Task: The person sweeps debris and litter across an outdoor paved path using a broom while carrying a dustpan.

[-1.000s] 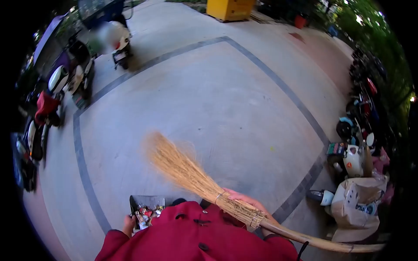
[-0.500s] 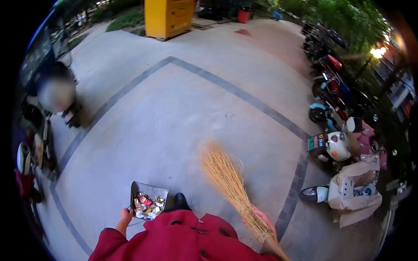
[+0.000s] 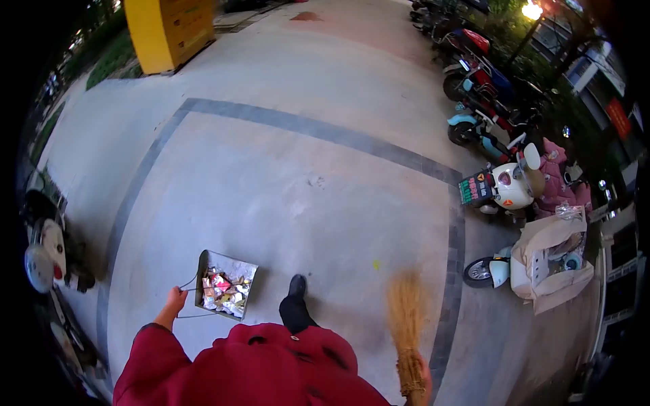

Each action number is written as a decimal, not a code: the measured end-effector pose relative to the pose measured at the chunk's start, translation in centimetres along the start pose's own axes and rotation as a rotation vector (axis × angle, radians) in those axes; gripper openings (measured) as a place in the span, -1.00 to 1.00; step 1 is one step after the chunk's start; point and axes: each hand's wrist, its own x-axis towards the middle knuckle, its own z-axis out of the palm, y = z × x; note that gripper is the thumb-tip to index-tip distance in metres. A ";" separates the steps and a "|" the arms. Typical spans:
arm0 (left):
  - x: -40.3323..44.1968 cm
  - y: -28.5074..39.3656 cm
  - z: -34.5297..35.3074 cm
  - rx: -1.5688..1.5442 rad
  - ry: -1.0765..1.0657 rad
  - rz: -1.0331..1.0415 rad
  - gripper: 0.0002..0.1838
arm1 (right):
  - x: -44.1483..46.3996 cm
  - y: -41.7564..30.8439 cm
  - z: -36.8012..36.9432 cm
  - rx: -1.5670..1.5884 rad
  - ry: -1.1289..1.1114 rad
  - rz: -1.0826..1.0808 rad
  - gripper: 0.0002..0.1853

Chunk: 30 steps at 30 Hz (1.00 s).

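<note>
My left hand [image 3: 177, 298] is closed around the wire handle of a metal dustpan [image 3: 237, 264], held out at the lower left. Inside the pan lies a heap of litter [image 3: 223, 291], with paper scraps and a red piece. On the other side, my right hand [image 3: 425, 377] grips a straw broom [image 3: 406, 304] near its bound part; its bristles point forward and are slightly blurred. A small yellow-green scrap [image 3: 376, 264] lies on the pavement just left of the bristles. One dark boot [image 3: 296, 287] shows between pan and broom.
Parked scooters [image 3: 511, 186] line the right side, the nearest with a beige cover [image 3: 535, 271]. Another scooter [image 3: 54, 250] stands at the left edge. A yellow cabinet [image 3: 169, 34] rises at the back left. A dark paved band [image 3: 298, 122] crosses the concrete.
The broom has swung to the right and now points more nearly straight ahead. The dustpan sits slightly further forward and left. A boot has stepped forward, and the view has turned right.
</note>
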 end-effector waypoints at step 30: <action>50.3 -8.4 -29.1 -0.233 0.384 -0.388 -0.69 | 48.5 -25.3 90.5 -0.035 -0.772 0.241 -0.48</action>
